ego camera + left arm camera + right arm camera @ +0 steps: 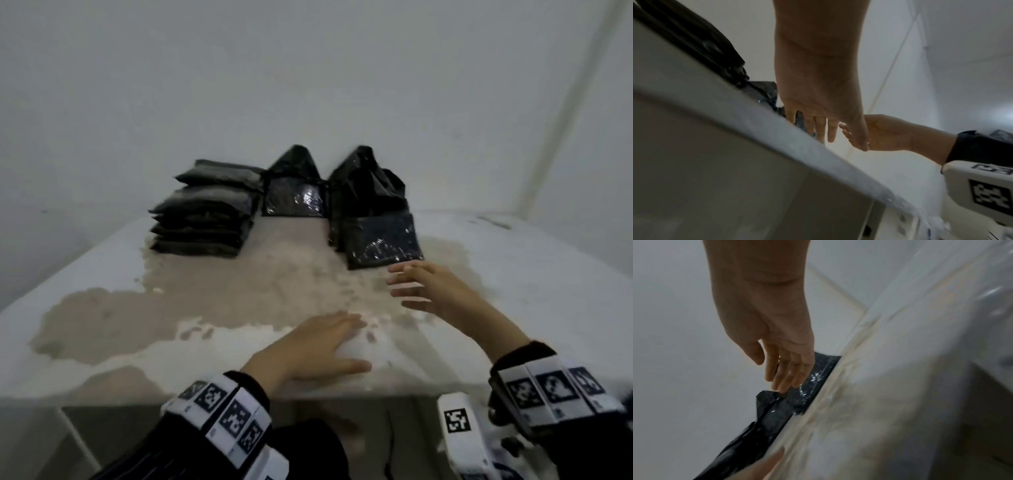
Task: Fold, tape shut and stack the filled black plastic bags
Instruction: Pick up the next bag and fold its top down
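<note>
Bags are sitting at the far side of the table [102, 274]: a stack [205, 219] of folded ones on the left, a rear bag [294, 192] upright in the middle, and a near bag [376, 226] on the right, its loose top standing up uncreased. The right hand [431, 291] is hovering just short of the near bag, fingers spread and holding nothing; the right wrist view is showing the fingertips [783, 384] close over the glossy plastic, though contact cannot be told. The left hand [315, 346] is lying flat and open on the table, well back from the bags.

Risks, as I judge them: the near bag is looking slick and full, so a one-handed grab at its loose top could be tipping it or spilling the fill. A drag across the patchy, worn tabletop could be snagging the thin film. The stack is leaning unevenly, so another bag set carelessly on it may be sliding off. No tape is showing in any view.
</note>
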